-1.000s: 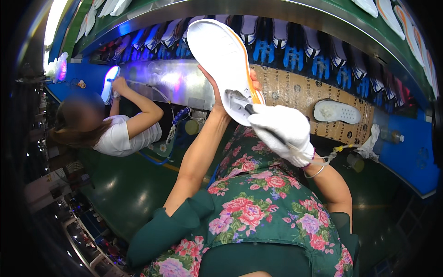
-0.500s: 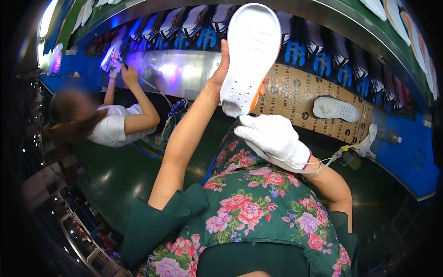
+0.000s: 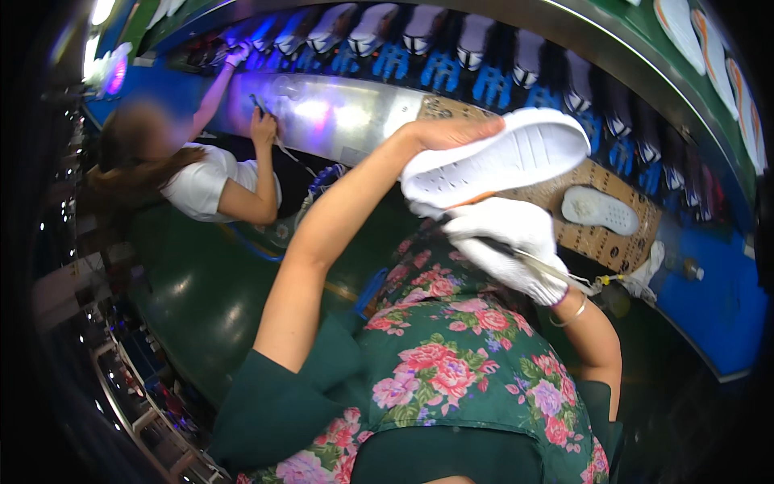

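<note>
My bare left hand grips a white shoe sole by its far edge. The sole lies tilted sideways, its hollow inner face with small holes and ridges turned up, and an orange patch shows on its near edge. Just below that edge, close to the sole's left end, is my right hand in a white knit glove. Its fingers are closed round a slim dark pen-like tool with a pale tube or cord running back past the wrist. Whether the tool's tip touches the sole cannot be made out.
A second sole lies on printed brown cardboard to the right. Beyond it, shoe uppers hang in a row along the line. More soles sit on the upper shelf. At left, a co-worker works by the metal bench.
My left hand has turned the sole from upright to nearly sideways, its far end swinging right and down. My gloved hand has shifted slightly right. The co-worker's one arm now reaches toward the line.
</note>
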`<state>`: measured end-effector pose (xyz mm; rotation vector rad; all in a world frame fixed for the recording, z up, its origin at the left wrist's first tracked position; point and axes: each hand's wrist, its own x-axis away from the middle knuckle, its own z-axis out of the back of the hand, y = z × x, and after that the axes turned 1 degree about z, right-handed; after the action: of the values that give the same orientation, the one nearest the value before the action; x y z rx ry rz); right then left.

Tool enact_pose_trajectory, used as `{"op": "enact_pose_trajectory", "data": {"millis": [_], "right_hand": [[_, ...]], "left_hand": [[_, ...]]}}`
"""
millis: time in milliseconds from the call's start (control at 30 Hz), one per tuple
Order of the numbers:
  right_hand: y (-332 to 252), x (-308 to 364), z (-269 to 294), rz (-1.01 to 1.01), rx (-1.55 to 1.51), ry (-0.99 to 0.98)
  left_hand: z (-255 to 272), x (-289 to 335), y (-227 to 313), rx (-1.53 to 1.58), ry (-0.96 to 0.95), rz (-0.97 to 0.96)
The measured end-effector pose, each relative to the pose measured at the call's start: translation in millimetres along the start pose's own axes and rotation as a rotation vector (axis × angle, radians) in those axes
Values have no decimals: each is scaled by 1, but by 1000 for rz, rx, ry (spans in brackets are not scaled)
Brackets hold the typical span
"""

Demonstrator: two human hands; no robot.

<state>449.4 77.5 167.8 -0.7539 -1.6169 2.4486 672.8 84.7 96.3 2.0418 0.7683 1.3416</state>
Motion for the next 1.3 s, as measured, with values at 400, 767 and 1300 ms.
{"op": "enact_pose_trajectory", "data": {"millis": [400, 767, 1300], "right_hand": [[19, 14, 31, -559, -400, 640], [31, 17, 36, -245, 96, 405], [-12, 2, 35, 35, 338, 478]], "left_hand": [[-23, -6, -47, 716, -72, -391], [-33, 0, -95, 624, -61, -400], [-112, 7, -51, 1029, 34, -683]]}}
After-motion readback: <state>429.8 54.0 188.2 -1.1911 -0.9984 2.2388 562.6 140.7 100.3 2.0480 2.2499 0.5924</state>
